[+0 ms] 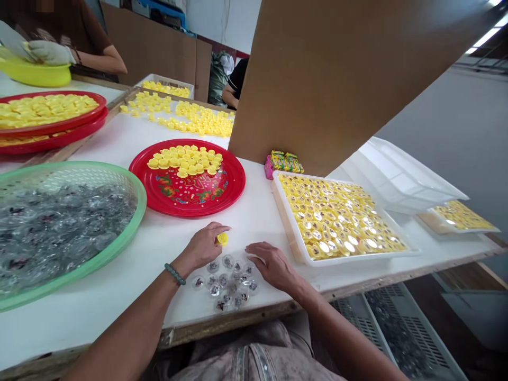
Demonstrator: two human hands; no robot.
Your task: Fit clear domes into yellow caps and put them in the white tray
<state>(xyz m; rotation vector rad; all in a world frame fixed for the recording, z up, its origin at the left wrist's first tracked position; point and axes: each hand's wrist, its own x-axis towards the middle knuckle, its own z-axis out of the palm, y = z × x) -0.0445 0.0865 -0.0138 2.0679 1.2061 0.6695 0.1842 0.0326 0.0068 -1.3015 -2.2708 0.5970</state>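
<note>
head view: one cam, looking down at a white table (166, 235).
l hand (201, 247): is pinching a yellow cap (222, 239) btwn thumb & fingers, just above the discs.
r hand (272, 264): is resting nr the discs, fingers loosely spread, thumb apart; nothing visibly held.
see-through discs (228, 261): are lying in a loose cluster btwn & below the hands, some overlapping.
slip risk: cap is small & is sitting at the fingertips, so a loose pinch could drop it.
scatter risk: discs are lying close to both hands; a wrist or sleeve-less forearm brushing them could push some off the nr edge.
tray risk: r forearm is passing nr the white tray (357, 261); a knock could jostle its filled caps.
l side: green basket (137, 211), holding more discs, is crowding the l arm's side.
ahead: red plate (234, 190) is holding loose caps.
block: cardboard panel (325, 79) is leaning behind the tray, limiting far reach.
</note>
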